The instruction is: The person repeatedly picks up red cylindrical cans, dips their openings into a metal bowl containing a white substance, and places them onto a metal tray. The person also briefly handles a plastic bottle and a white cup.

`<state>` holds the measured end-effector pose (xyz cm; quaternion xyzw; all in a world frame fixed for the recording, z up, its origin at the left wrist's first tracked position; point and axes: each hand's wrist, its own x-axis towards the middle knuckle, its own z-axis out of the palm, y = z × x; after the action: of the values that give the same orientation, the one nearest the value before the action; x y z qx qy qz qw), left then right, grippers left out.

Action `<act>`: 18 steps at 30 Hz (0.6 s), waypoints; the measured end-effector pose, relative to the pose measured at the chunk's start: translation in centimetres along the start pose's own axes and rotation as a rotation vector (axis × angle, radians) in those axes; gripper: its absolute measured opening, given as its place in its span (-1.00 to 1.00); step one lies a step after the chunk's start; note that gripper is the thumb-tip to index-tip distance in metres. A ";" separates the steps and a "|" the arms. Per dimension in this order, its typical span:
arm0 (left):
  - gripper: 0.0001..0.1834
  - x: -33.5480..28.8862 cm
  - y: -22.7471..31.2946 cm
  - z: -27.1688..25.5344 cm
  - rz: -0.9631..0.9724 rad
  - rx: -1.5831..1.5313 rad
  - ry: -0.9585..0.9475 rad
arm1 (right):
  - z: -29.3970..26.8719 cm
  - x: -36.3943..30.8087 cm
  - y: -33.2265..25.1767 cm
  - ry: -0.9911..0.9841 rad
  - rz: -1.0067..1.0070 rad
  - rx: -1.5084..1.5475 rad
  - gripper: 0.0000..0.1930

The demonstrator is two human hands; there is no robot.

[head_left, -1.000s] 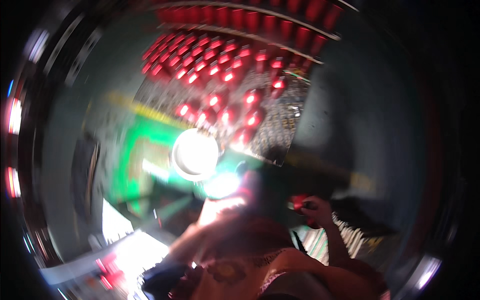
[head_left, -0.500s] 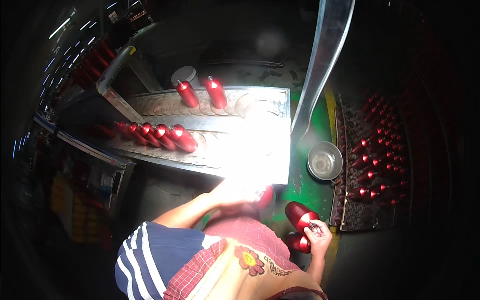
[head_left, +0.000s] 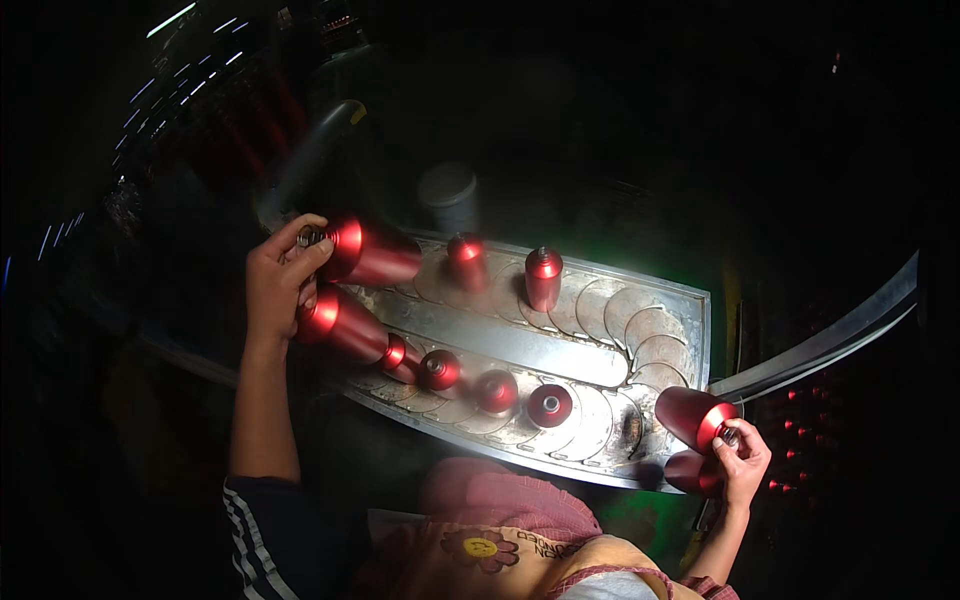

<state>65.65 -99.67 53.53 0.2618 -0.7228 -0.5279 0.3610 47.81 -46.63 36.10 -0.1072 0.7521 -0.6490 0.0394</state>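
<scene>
My left hand (head_left: 285, 270), raised over the left part of a looped plate conveyor (head_left: 500, 345), is closed around the necks of two shiny red metal bottles. The upper bottle (head_left: 378, 252) and the lower bottle (head_left: 345, 325) lie tilted, bases pointing right. At the conveyor's right end, my right hand (head_left: 742, 462) pinches another red bottle (head_left: 688, 415) by its threaded neck. A second red bottle (head_left: 692, 472) hangs below it, partly in shadow; its neck is hidden by my fingers. Several red bottles (head_left: 549, 405) stand along the near track, and two bottles (head_left: 543, 280) stand on the far track.
A curved metal bar (head_left: 830, 345) reaches past the conveyor's right end. Several red bottles (head_left: 793, 427) show dimly at the far right. Behind the conveyor is a pale bucket (head_left: 448, 190). A dim metal frame (head_left: 315, 150) rises at the far left.
My left hand has moved from the glare at the conveyor's near edge to its left part, holding two bottles. My right hand has brought its two bottles up beside the right end. The view has shifted.
</scene>
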 end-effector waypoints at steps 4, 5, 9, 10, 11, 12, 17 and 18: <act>-0.63 12.9 -10.0 -0.7 -0.123 0.029 0.063 | 3.6 6.6 -1.9 0.073 -0.155 -0.186 -0.70; -0.61 15.8 -13.4 -0.6 -0.170 -0.008 0.084 | 4.1 8.2 -2.0 0.072 -0.121 -0.157 -0.70; -0.66 25.3 -27.7 -0.9 -0.296 -0.011 0.201 | 6.9 13.3 -3.2 0.027 -0.040 -0.137 -0.70; -0.66 27.5 -31.6 -1.0 -0.314 0.004 0.189 | 7.7 14.3 -3.2 0.016 -0.009 -0.150 -0.70; -0.72 29.9 -35.2 -1.9 -0.344 -0.036 0.216 | 8.6 15.0 -3.2 -0.017 -0.016 -0.150 -0.71; -0.78 32.1 -39.0 -2.8 -0.337 0.005 0.224 | 9.6 15.9 -3.0 -0.058 -0.009 -0.117 -0.71; -0.63 35.7 -55.6 -5.2 -0.161 -0.271 0.114 | 15.3 16.0 -3.9 -0.128 0.117 -0.224 -0.70; -0.57 35.7 -57.4 -5.4 0.033 -0.313 0.038 | 17.4 16.7 -3.7 -0.145 0.068 -0.277 -0.71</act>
<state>48.37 -147.43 8.60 0.2004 -0.6290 -0.6229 0.4198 35.45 -67.54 38.41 -0.1327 0.8328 -0.5280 0.1004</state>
